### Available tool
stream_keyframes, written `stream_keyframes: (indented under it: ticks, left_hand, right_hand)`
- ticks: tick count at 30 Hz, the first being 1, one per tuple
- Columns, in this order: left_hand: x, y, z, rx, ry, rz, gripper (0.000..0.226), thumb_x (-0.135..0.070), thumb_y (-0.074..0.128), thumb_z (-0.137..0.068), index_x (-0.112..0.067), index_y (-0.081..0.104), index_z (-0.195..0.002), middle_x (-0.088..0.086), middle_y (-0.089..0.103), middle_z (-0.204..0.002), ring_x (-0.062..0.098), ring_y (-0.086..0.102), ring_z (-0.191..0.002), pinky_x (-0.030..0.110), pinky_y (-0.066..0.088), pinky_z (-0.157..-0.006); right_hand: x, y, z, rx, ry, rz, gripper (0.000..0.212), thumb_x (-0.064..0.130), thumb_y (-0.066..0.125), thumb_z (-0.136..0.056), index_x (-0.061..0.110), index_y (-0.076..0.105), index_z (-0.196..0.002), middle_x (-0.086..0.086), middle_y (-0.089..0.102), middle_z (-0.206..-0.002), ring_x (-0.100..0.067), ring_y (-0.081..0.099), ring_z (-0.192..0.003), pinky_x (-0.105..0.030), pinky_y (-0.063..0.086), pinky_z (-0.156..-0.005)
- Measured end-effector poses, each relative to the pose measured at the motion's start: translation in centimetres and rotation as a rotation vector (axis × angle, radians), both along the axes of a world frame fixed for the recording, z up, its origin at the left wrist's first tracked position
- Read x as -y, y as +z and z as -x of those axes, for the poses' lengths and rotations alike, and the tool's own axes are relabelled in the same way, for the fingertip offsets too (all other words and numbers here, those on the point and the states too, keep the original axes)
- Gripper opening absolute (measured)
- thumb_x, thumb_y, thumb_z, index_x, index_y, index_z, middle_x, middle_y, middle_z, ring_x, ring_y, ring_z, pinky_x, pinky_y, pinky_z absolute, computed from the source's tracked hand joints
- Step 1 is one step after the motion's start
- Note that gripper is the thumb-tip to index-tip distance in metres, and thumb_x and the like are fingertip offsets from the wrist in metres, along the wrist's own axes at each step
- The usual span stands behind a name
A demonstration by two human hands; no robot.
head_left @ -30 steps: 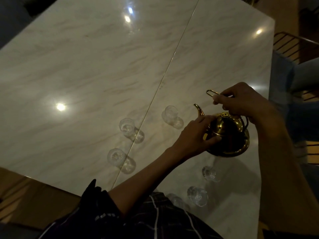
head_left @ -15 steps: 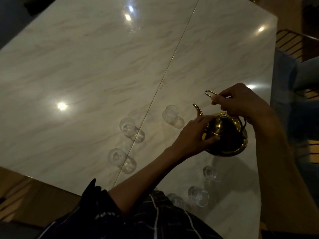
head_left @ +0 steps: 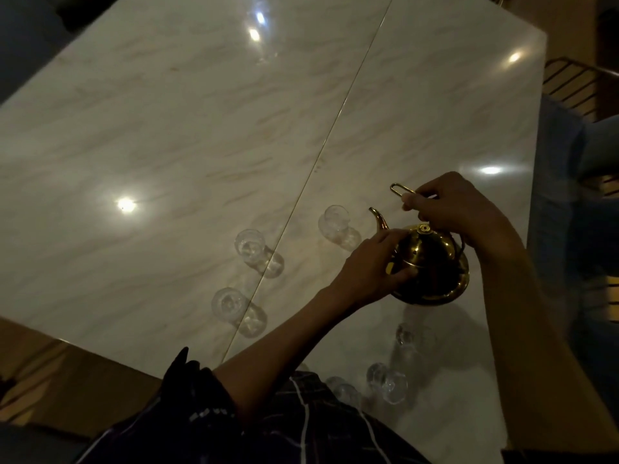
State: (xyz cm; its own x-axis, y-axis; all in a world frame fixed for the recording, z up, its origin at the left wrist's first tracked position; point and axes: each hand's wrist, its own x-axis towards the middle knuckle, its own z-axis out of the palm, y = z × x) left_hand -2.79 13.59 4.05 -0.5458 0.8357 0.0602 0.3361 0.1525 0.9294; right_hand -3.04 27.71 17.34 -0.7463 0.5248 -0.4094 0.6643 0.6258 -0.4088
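Marble worktop carries the teapot, unmoved since a second ago: left grip clasps its body, right grip pinches its wire handle; pouring seems not yet begun.

glossy brass-coloured metal teapot, clear glasses, polished marble table

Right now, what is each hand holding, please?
Left hand: holds the round golden metal teapot by its body.
Right hand: grips the teapot's thin wire handle.
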Motion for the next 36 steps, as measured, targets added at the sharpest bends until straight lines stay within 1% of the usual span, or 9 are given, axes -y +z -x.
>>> stream_keyframes:
  ticks: [7, 10, 14, 20, 22, 25, 29, 34, 36]
  left_hand:
    - [0.4, -0.9, -0.2, -0.007, 0.013, 0.049, 0.068, -0.03, 0.073, -0.091, -0.013, 0.042, -0.15, 0.01, 0.051, -0.147, 0.027, 0.056, -0.126, 0.034, 0.046, -0.097]
    - [0.6, -1.6, -0.5, 0.003, 0.011, 0.09, 0.073, -0.032, 0.073, -0.09, -0.015, 0.039, -0.152, 0.009, 0.047, -0.151, 0.029, 0.052, -0.13, 0.038, 0.047, -0.102]
    - [1.2, -2.6, -0.6, 0.006, 0.016, 0.166, 0.079, -0.036, 0.073, -0.09, -0.017, 0.034, -0.156, 0.009, 0.041, -0.156, 0.031, 0.047, -0.136, 0.043, 0.045, -0.108]
    - [3.6, -3.1, -0.6, 0.025, 0.068, 0.171, 0.074, -0.03, 0.075, -0.088, -0.018, 0.041, -0.153, 0.007, 0.044, -0.154, 0.028, 0.05, -0.133, 0.041, 0.049, -0.104]
    - [4.7, -3.3, -0.7, 0.019, 0.082, 0.182, 0.074, -0.031, 0.075, -0.089, -0.019, 0.04, -0.153, 0.007, 0.044, -0.154, 0.027, 0.05, -0.133, 0.038, 0.047, -0.103]
    - [6.5, -3.8, -1.1, 0.034, 0.112, 0.21, 0.075, -0.034, 0.075, -0.088, -0.024, 0.039, -0.153, 0.006, 0.045, -0.153, 0.026, 0.051, -0.132, 0.04, 0.048, -0.103]
    - [9.3, -4.3, -1.4, 0.036, 0.177, 0.228, 0.075, -0.033, 0.076, -0.088, -0.024, 0.04, -0.153, 0.006, 0.047, -0.152, 0.026, 0.052, -0.131, 0.033, 0.045, -0.1]
    - [13.0, -4.4, -1.9, 0.069, 0.261, 0.214, 0.078, -0.029, 0.077, -0.087, -0.024, 0.038, -0.154, 0.009, 0.046, -0.152, 0.026, 0.051, -0.132, 0.038, 0.048, -0.104]
    - [14.2, -4.5, -1.9, 0.085, 0.302, 0.205, 0.08, -0.028, 0.078, -0.086, -0.023, 0.038, -0.154, 0.008, 0.045, -0.152, 0.025, 0.05, -0.133, 0.034, 0.045, -0.106]
  right_hand:
    - [0.2, -1.8, 0.0, -0.037, -0.023, 0.001, 0.03, 0.036, 0.061, -0.091, 0.011, 0.077, -0.093, -0.012, 0.073, -0.087, -0.023, 0.07, -0.083, -0.046, 0.057, -0.082]
    - [0.6, -2.6, -0.1, -0.058, -0.036, 0.001, 0.03, 0.037, 0.061, -0.091, 0.012, 0.078, -0.093, -0.011, 0.073, -0.085, -0.021, 0.07, -0.082, -0.047, 0.057, -0.083]
    - [1.7, -3.9, -0.4, -0.069, -0.043, -0.03, 0.029, 0.037, 0.058, -0.091, 0.016, 0.078, -0.094, -0.009, 0.074, -0.097, -0.022, 0.069, -0.092, -0.045, 0.054, -0.089]
    - [3.8, -5.1, -1.4, -0.092, -0.063, -0.027, 0.03, 0.04, 0.059, -0.087, 0.017, 0.079, -0.091, -0.003, 0.073, -0.082, -0.019, 0.069, -0.085, -0.037, 0.055, -0.082]
    - [4.9, -5.3, -1.6, -0.095, -0.035, -0.019, 0.03, 0.04, 0.059, -0.088, 0.017, 0.079, -0.091, -0.003, 0.073, -0.083, -0.019, 0.069, -0.084, -0.037, 0.055, -0.082]
    - [6.7, -5.6, -1.7, -0.092, 0.012, -0.002, 0.031, 0.04, 0.057, -0.089, 0.018, 0.078, -0.089, -0.004, 0.073, -0.084, -0.018, 0.068, -0.082, -0.038, 0.055, -0.081]
    - [9.5, -6.0, -1.1, -0.058, 0.122, 0.022, 0.028, 0.029, 0.056, -0.089, 0.011, 0.077, -0.087, -0.008, 0.072, -0.082, -0.021, 0.067, -0.081, -0.04, 0.055, -0.08]
    - [12.8, -6.3, -0.3, -0.072, 0.228, 0.048, 0.028, 0.029, 0.056, -0.09, 0.009, 0.076, -0.09, -0.008, 0.071, -0.091, -0.019, 0.066, -0.086, -0.039, 0.054, -0.082]
    - [14.0, -6.4, 0.2, -0.078, 0.261, 0.05, 0.028, 0.03, 0.055, -0.09, 0.011, 0.076, -0.089, -0.007, 0.073, -0.089, -0.018, 0.067, -0.086, -0.04, 0.055, -0.082]
